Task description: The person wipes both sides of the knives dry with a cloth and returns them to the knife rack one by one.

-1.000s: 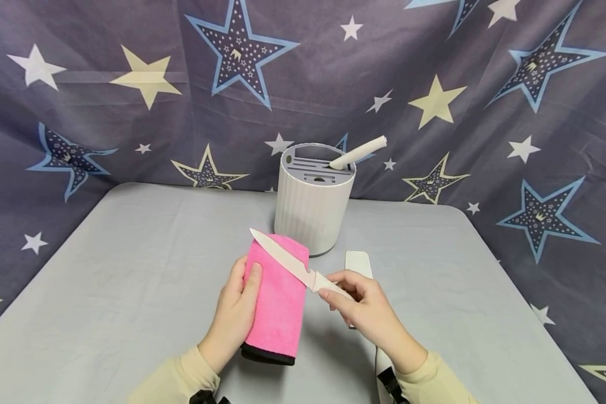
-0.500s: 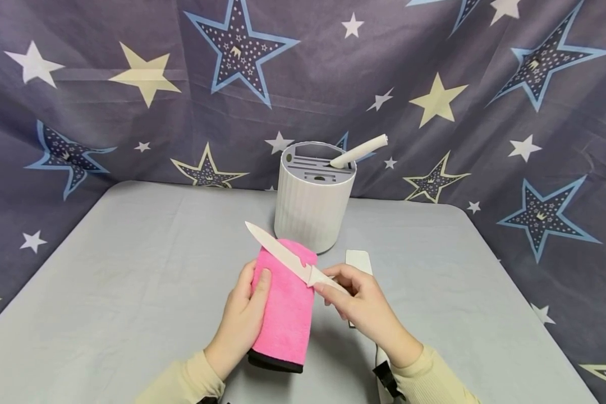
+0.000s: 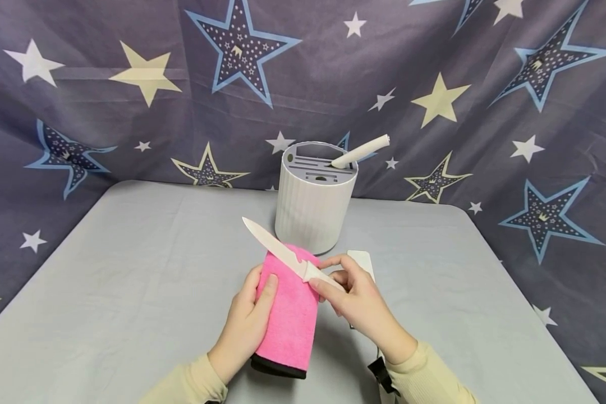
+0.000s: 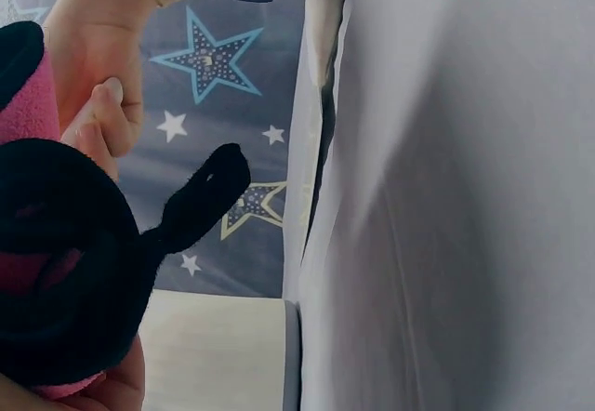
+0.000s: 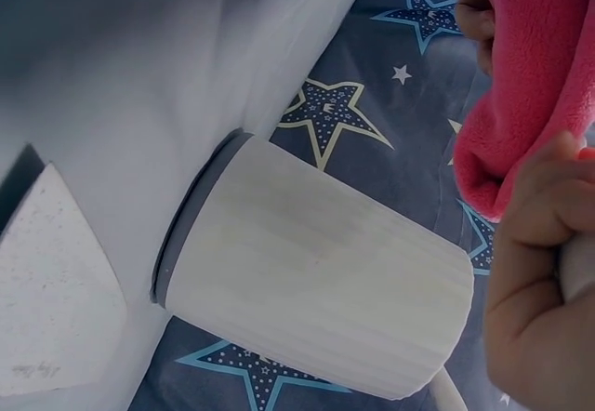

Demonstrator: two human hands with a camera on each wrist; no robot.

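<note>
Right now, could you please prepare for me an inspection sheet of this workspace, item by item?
Surface: grey covered table, lightly creased.
Job's things: pale knife held across the folded pink cloth, tip pointing away and left.
Clutter: white object partly behind the right hand, kind unclear.
Hands: left hand grips the pink cloth; right hand pinches the knife handle.
Cables: none identifiable; the right sleeve hides part.
Surroundings: ribbed white holder, upright, one pale handle leaning out; starry fabric beyond.

This is a makeshift booth — starry cloth (image 3: 313, 106) hangs behind a table (image 3: 156, 264).
</note>
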